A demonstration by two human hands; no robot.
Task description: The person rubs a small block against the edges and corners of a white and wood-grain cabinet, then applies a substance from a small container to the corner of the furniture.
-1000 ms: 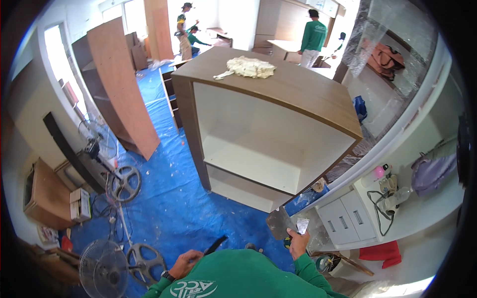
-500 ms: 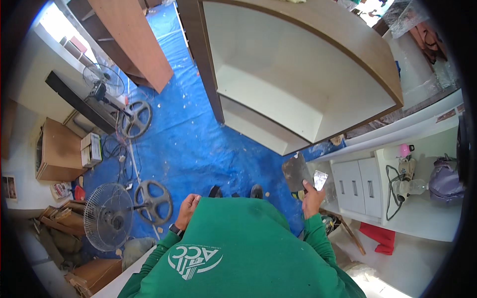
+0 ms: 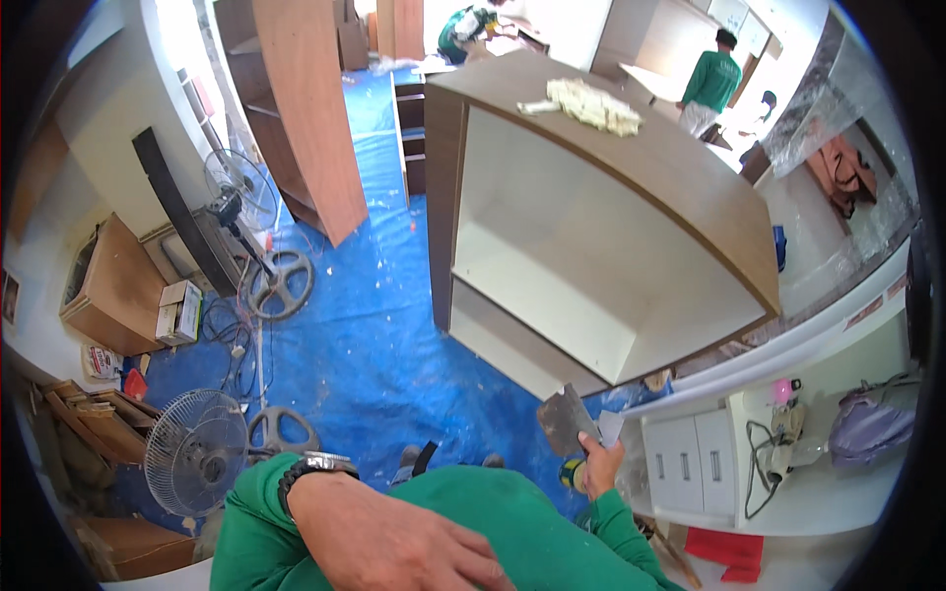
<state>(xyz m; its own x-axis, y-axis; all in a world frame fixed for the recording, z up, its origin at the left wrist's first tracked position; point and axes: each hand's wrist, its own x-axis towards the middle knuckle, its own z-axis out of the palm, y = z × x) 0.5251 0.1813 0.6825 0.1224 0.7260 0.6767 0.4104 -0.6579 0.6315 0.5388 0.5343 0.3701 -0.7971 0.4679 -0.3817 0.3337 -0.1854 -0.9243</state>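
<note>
My right hand grips a dark, flat rectangular plate, like a scraper, together with a smaller pale metal piece. Both stick up from the fingers, close to the lower corner of a brown cabinet with a white open inside. My left hand, below a dark wristwatch, lies across the front of my green shirt. Its fingers stretch to the right, the tips partly cut off by the lower edge, and nothing shows in it. Next to my right hand is a yellow-green can, partly hidden.
Cream knitted gloves lie on the cabinet top. Standing fans and loose cables are at left on a blue floor sheet. A white drawer unit stands at right. Co-workers in green are at the back.
My left hand has moved from beside my shirt to across its front. The view has tilted up, showing the gloves and co-workers. The right hand still holds the plate and metal piece.
</note>
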